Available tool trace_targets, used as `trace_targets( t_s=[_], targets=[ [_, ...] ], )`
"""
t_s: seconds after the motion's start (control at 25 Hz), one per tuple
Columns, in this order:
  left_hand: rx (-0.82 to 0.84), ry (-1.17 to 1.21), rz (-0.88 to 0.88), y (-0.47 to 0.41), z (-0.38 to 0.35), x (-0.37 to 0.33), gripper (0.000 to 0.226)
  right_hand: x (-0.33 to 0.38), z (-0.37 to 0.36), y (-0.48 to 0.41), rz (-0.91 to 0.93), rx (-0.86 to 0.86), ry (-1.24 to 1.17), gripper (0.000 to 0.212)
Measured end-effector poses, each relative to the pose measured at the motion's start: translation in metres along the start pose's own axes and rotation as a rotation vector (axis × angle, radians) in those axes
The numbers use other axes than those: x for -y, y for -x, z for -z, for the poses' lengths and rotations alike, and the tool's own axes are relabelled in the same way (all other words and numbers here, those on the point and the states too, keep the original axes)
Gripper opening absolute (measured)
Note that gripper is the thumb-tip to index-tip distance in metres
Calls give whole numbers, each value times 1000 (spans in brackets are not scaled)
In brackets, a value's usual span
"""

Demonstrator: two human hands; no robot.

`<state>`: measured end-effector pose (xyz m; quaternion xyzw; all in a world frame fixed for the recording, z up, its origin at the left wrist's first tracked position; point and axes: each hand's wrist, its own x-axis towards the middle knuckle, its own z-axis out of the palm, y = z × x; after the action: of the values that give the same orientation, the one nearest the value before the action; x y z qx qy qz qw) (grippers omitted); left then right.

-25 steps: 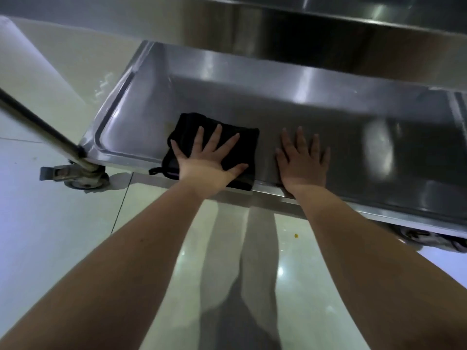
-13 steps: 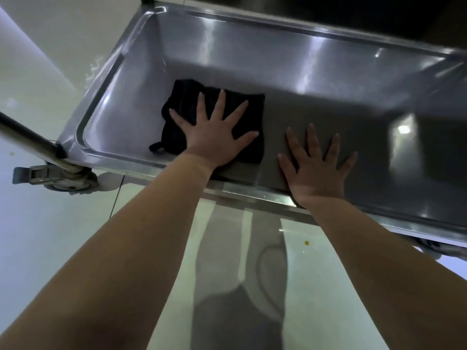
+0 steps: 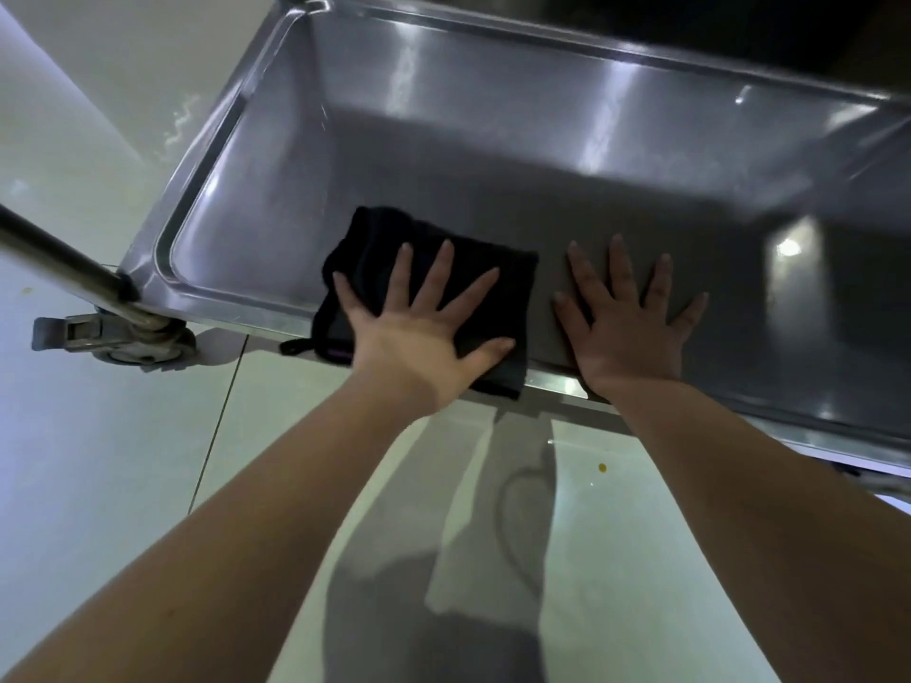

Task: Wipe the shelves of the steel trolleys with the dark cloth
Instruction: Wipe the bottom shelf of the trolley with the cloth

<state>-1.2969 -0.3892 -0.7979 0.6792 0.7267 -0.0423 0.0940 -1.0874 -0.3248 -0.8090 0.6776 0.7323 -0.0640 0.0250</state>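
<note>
The steel trolley's bottom shelf (image 3: 443, 140) fills the upper half of the head view, a shallow tray with a raised rim. A dark folded cloth (image 3: 374, 248) lies at its near edge, partly hanging over the rim. My left hand (image 3: 419, 332) presses flat on the cloth with fingers spread. My right hand (image 3: 628, 327) rests flat on the bare steel just to the right of the cloth, fingers spread, holding nothing.
A steel post (image 3: 64, 268) runs down to the trolley's near-left corner above a castor wheel (image 3: 138, 342). Pale glossy floor tiles (image 3: 123, 460) lie below. Another castor (image 3: 882, 480) shows at the right edge. A dark band crosses above the shelf's far rim.
My left hand has pulled the cloth back toward the shelf's near edge, so it overhangs the rim again. My right hand stayed flat on the steel.
</note>
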Motion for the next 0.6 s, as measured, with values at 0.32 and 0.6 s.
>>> trace_targets(
  t_s=[0.32, 0.6],
  targets=[
    [17, 39, 259, -40, 17, 52, 81, 0, 0, -1, 1, -6, 12, 57],
    [-33, 41, -21, -25, 6, -26, 77, -2, 3, -2, -16, 31, -1, 53]
  ],
)
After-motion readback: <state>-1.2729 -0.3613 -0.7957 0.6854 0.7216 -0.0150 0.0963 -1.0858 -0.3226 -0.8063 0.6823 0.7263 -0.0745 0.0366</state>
